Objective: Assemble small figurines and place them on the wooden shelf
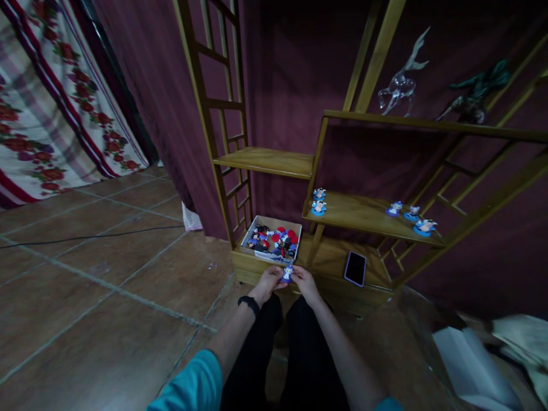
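Observation:
A small purple-and-white figurine stands upright between my two hands, just in front of the shelf unit's lowest board. My left hand grips it from the left, a dark band on that wrist. From the other side, the fingers of my right hand are closed on its edge. Right behind the hands sits an open white box holding a jumble of red, black, purple and white figurines.
Small figurines stand on the middle shelf: two at its left end, several at its right. A phone lies on the lowest board. Higher up are a glass deer and a dark statue. A cable crosses the floor.

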Demonstrator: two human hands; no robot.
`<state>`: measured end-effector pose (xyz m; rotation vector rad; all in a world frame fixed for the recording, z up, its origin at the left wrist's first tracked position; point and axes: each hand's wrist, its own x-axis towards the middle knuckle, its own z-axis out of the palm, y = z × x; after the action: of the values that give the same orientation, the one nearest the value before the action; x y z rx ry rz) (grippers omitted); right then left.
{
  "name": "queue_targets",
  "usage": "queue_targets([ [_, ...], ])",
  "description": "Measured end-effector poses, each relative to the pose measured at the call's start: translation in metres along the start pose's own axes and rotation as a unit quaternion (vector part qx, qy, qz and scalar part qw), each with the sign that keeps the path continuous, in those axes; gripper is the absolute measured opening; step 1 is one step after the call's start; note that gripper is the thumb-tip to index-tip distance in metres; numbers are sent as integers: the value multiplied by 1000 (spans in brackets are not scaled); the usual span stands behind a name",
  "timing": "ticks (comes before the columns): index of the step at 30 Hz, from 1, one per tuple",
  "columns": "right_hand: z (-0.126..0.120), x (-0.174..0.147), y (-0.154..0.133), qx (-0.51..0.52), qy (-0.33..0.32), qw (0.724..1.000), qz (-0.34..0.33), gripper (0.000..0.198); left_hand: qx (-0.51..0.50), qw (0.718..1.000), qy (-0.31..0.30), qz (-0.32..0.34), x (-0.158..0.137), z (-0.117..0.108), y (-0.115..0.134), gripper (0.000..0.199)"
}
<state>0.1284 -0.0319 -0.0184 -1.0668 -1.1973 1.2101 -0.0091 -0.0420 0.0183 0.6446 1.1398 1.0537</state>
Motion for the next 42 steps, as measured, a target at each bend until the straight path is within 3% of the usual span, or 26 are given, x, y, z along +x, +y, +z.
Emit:
queue_targets([
  [6,-6,2,-4,23,-2,999,35,31,18,997,-65,-33,2,-1,1,11],
  [14,-4,-1,-12,34,5,999,34,30,-3,996,-54,-65,10,-4,1,12],
  [21,2,-3,-15,21,-5,999,30,37,-33,993,-94,-62,9,-7,3,11],
  [28,8,-4,-10,25,-21,999,28,42,-42,995,-84,-37,6,-7,3,16],
  [42,14,3,1,17,10,1000,9,37,-30,998,-48,-23,4,-5,3,13],
])
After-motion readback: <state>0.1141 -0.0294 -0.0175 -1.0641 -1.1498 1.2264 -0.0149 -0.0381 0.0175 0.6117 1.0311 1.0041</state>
